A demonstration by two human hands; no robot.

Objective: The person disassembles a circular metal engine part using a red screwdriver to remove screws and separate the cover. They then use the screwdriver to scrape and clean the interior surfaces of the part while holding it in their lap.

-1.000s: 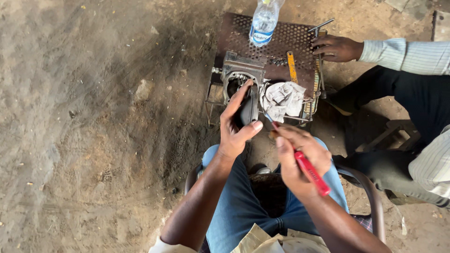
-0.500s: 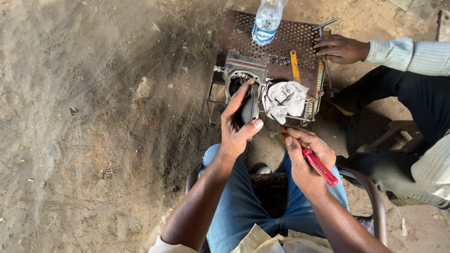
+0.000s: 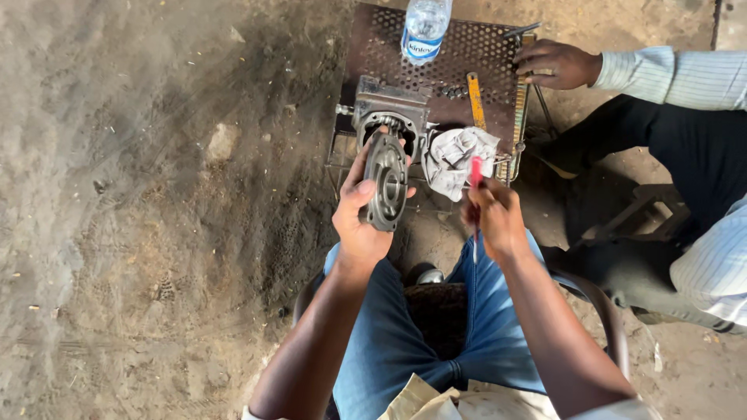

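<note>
The left hand (image 3: 362,216) is closed around a round grey metal cover (image 3: 387,181), thumb on its near rim and fingers behind, holding it tilted on edge above the person's knees so its ribbed face and centre hole show. The cover sits just in front of a metal engine housing (image 3: 389,117) with a round opening, which stands on the near edge of a low table (image 3: 373,47) with a perforated rusty top. The right hand (image 3: 495,216) is closed on a screwdriver (image 3: 475,175) with a red handle, the handle pointing up and the thin shaft sticking out below the fist. Just beyond that hand a crumpled grey rag (image 3: 459,155) lies on the table beside the housing, and a yellow-handled tool (image 3: 475,99) lies behind it. A clear plastic water bottle (image 3: 425,29) stands at the far edge. To the right, another person in a striped sleeve rests a hand (image 3: 556,64) on the table's far corner by some metal rods (image 3: 521,93). The ground all round is bare dirt (image 3: 156,194).
</note>
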